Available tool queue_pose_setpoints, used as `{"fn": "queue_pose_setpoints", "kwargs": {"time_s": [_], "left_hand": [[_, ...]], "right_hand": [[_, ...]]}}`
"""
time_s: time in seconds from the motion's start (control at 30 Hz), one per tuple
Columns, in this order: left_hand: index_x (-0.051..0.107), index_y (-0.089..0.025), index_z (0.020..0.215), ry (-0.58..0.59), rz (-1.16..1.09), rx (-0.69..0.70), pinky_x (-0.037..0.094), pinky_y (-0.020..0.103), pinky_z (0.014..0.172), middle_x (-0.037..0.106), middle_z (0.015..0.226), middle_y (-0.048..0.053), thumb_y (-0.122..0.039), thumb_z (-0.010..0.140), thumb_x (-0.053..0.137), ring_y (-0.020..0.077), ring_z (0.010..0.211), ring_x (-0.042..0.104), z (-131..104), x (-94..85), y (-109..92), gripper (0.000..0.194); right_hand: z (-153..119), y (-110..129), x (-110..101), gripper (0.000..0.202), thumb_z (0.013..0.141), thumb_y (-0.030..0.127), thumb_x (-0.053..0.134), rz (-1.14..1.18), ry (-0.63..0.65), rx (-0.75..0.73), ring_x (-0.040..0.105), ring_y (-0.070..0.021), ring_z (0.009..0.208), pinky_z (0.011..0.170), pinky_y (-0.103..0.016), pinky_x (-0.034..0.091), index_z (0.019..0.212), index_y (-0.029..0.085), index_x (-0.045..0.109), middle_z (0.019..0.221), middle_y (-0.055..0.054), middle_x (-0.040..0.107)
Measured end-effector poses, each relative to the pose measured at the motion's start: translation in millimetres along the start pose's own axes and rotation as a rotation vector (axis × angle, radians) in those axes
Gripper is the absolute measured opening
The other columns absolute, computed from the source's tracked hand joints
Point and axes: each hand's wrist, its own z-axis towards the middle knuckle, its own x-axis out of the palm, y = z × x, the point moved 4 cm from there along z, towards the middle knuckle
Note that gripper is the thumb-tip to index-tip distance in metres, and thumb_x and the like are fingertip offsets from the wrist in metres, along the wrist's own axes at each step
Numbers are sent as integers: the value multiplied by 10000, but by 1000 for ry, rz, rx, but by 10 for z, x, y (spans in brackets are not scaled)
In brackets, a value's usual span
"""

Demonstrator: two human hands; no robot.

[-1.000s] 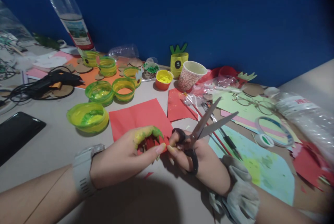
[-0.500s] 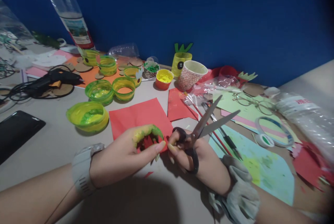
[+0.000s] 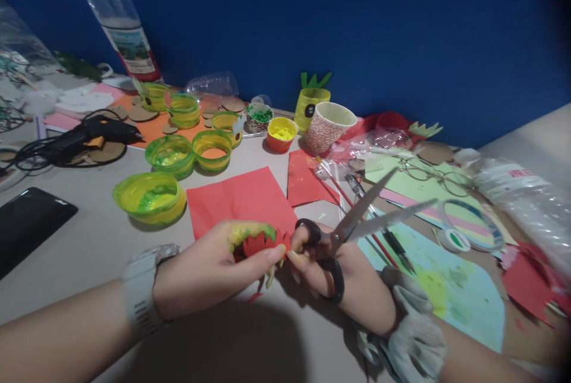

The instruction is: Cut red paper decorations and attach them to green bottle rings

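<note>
Red paper strip (image 3: 259, 244), cut with pointed teeth along its upper edge, is held in front of the person, above the table (image 3: 98, 246). The left hand (image 3: 209, 267) has it clamped between the thumb and the bent fingers; the thumb lies flat on the near side, and the index finger, with yellow and green paint on it, curves behind. No wide gap is left between them, only the thickness of the strip and its curl.

The right hand (image 3: 363, 291) carries the scissors (image 3: 342, 233), with fingers closed around the black handles. The blades stand apart in a V and point away, toward the right. The thumb and fingertips of this same hand are close together at the right end of the strip; whether they also pinch it, I cannot tell.

Just behind the hands lies a red sheet (image 3: 238, 195), flat on the table. To its left stands a yellow-green bowl (image 3: 149, 198), near but not touching.
</note>
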Motion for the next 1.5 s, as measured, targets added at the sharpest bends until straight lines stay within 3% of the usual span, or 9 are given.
{"fn": "queue_pose_setpoints", "kwargs": {"time_s": [0.17, 0.4, 0.67, 1.07, 1.33, 1.5], "left_hand": [[587, -167, 789, -65, -117, 70, 422, 193, 582, 590, 718, -8, -436, 947, 453, 111, 650, 530, -26, -22, -20, 340], [526, -171, 713, -250, -240, 69, 406, 196, 522, 564, 612, -29, -445, 951, 457, 91, 562, 541, -102, -83, 19, 369], [527, -168, 679, -230, -190, 171, 411, 141, 508, 560, 601, -45, -354, 973, 437, 53, 536, 512, -82, -77, -86, 360], [533, -165, 686, -226, -137, 147, 386, 136, 463, 530, 587, -45, -383, 964, 443, 52, 506, 481, -79, -63, -61, 365], [529, -168, 680, -235, -134, 166, 384, 130, 468, 535, 590, -49, -377, 964, 444, 49, 506, 472, -76, -63, -75, 363], [523, -169, 673, -248, -107, 147, 395, 167, 467, 552, 583, -32, -402, 962, 434, 71, 502, 497, -75, -71, -62, 382]], "right_hand": [[-43, -13, 53, 446, 867, 626, 510, 171, 144, 102, 416, -85, 474, 441, -213, 374, 878, 182, 480, 662, 15, 518], [-30, 58, 79, 508, 856, 666, 484, -9, 381, 172, 441, -94, 527, 483, -209, 364, 795, 163, 477, 654, 9, 488], [-30, 52, 88, 445, 884, 615, 487, -110, 424, 182, 449, -112, 562, 517, -221, 374, 827, 174, 493, 661, 12, 491], [-35, -1, 75, 302, 912, 463, 519, -143, 419, 167, 436, -116, 580, 535, -223, 361, 820, 177, 499, 665, 23, 477], [-16, 20, 73, 588, 801, 753, 446, -154, 393, 167, 446, -125, 585, 545, -232, 362, 787, 172, 537, 652, 19, 493], [-15, 3, 77, 587, 786, 745, 481, -115, 399, 202, 500, -141, 600, 577, -240, 403, 784, 164, 562, 647, 1, 537]]}}
